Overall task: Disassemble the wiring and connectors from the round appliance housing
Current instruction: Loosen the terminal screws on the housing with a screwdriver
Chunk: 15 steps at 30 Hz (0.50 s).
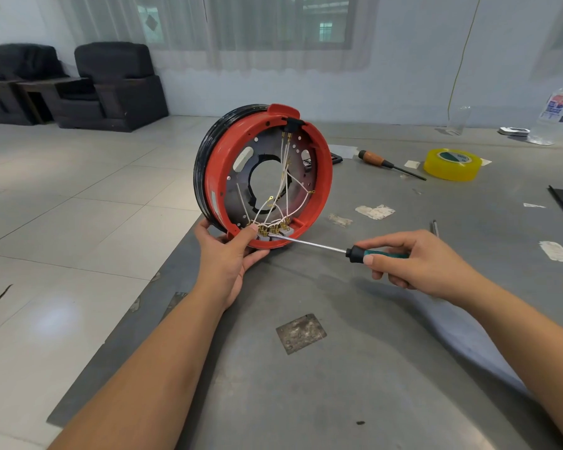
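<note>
Right hand (413, 264) grips the screwdriver (319, 245), tip at the terminal block (273, 229) on the lower rim of the round housing (264, 177), held upright on the table (306, 368) by the left hand (228, 251); next, lever connectors free without slipping

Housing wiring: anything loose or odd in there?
Yes. Inside the red housing, a white wire's ring terminal hangs free over the centre hole, attached to nothing. Remaining wires run to the brass connectors at the bottom rim, where the screwdriver tip sits.

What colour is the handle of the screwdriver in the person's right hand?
Green and black, seen in the head view: screwdriver gripped by the right hand.
</note>
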Each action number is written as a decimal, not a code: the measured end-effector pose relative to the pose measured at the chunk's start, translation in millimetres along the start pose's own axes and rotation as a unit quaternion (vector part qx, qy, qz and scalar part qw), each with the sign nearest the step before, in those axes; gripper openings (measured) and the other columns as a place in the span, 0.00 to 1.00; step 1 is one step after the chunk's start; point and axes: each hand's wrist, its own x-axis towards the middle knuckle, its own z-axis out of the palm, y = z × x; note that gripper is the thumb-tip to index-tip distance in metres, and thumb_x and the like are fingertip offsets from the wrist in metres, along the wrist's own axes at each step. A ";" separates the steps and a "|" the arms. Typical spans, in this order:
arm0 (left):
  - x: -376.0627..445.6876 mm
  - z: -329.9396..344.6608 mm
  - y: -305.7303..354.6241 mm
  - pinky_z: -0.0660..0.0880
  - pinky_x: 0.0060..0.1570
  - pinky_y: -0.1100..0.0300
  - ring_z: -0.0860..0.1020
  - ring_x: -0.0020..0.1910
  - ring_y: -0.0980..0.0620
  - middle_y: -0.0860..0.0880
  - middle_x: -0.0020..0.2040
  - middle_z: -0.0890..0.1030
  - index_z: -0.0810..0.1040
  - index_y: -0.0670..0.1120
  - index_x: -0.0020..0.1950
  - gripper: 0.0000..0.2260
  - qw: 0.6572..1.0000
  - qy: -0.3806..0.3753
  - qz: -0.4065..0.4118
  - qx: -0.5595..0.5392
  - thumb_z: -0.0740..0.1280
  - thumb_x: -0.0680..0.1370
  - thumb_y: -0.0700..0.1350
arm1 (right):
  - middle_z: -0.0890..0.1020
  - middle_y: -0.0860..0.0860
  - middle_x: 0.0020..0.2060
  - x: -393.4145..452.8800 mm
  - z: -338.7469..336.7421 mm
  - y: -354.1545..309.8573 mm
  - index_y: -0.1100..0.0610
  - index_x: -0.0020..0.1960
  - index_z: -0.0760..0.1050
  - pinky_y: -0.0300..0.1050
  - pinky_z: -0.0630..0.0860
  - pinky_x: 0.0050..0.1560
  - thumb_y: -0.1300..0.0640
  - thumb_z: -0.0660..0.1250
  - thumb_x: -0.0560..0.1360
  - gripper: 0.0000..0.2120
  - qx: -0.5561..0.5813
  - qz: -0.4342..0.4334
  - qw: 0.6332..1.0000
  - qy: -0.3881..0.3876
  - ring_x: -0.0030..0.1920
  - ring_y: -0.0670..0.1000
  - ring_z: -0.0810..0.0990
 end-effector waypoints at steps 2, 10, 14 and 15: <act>-0.1 -0.1 1.3 0.86 0.45 0.45 0.88 0.52 0.38 0.36 0.65 0.79 0.64 0.56 0.68 0.29 1.000 0.007 0.000 -0.010 0.76 0.77 0.35 | 0.86 0.51 0.36 -2.0 -1.2 2.6 0.36 0.54 0.84 0.37 0.72 0.30 0.48 0.73 0.76 0.09 0.015 -0.011 1.000 0.012 0.29 0.47 0.74; -0.4 1.1 0.8 0.86 0.44 0.45 0.88 0.52 0.39 0.37 0.64 0.79 0.66 0.57 0.62 0.26 1.000 0.011 0.007 -0.015 0.76 0.77 0.35 | 0.85 0.56 0.36 -3.6 -2.0 -1.3 0.41 0.52 0.86 0.36 0.70 0.28 0.53 0.73 0.76 0.09 0.053 -0.016 0.998 0.000 0.29 0.49 0.71; -0.6 0.8 2.0 0.86 0.44 0.46 0.88 0.52 0.39 0.37 0.64 0.79 0.65 0.56 0.62 0.26 1.000 0.017 0.004 -0.017 0.76 0.77 0.34 | 0.85 0.57 0.37 -2.7 -0.2 -1.6 0.44 0.53 0.87 0.37 0.69 0.27 0.54 0.73 0.77 0.08 0.066 -0.007 0.998 -0.005 0.29 0.50 0.71; -0.9 1.1 2.1 0.86 0.45 0.45 0.88 0.52 0.39 0.37 0.65 0.79 0.65 0.56 0.63 0.27 1.000 0.018 0.003 -0.016 0.76 0.78 0.34 | 0.85 0.58 0.37 -2.9 -0.5 -1.0 0.44 0.53 0.87 0.37 0.68 0.27 0.54 0.73 0.77 0.08 0.068 -0.005 0.998 -0.006 0.29 0.50 0.71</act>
